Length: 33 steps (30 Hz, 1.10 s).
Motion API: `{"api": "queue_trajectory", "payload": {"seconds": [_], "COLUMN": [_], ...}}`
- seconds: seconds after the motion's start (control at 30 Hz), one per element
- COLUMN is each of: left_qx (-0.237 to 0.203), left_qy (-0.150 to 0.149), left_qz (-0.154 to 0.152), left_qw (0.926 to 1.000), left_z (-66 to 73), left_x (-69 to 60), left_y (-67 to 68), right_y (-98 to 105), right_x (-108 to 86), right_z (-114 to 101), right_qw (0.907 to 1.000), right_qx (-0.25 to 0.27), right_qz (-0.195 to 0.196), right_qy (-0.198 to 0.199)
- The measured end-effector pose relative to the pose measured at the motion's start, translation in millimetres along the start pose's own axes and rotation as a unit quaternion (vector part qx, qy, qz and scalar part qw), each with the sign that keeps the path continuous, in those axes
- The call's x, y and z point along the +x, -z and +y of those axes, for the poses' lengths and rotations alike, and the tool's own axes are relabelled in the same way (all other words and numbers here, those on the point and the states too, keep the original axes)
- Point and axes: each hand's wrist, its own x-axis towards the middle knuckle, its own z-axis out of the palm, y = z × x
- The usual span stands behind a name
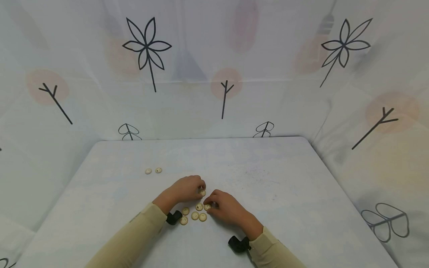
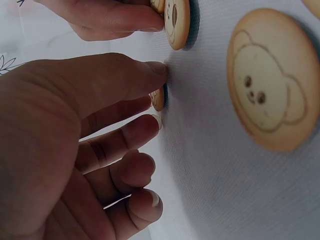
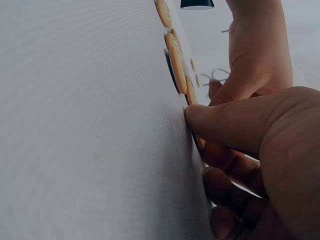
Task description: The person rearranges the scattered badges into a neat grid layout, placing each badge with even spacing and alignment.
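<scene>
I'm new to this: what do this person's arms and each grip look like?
A long, plain, beige cloth left sleeve and matching right sleeve, each with a small, black, rounded device near its cuff. The left grip and right grip are ungloved.

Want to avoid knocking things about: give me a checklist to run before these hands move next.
1. Left hand has a disc between thumb and finger: ok.
2. Right hand has a second disc in its fingers: ok.
3. Left hand's disc lifted off the table: cannot tell.
4. Every disc close to the hands: not ok; two far discs lie apart.
5. Left wrist camera clear of the nearby discs: cannot tell; they meet in the head view.
</scene>
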Motion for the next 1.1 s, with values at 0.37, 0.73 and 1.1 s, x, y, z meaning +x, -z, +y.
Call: {"api": "queue_trajectory", "payload": {"seconds": [0.37,0.73,1.1], "left_qx": [0.003,-0.001,0.001], "left_qy": [-0.013,-0.006,0.006], "left_qz": [-0.005,-0.008,0.007], "left_qw": [0.9999,1.0000,1.0000], "left_z": [2.8,2.5,1.5], "left_x": [1.2,1.7,0.2], "left_y": [3.0,3.4,10.4], "right_y": [0.0,0.5,-0.8], "right_x": [-0.1,-0.2,0.3], "right_z": [-0.6,-0.9,0.0], "right_qw": [1.0000,1.0000,1.0000], "right_qx": [-0.004,0.000,0.002], "right_qz": [0.004,0.003,0.004], "right_qy": [0.007,0.006,0.003]}}
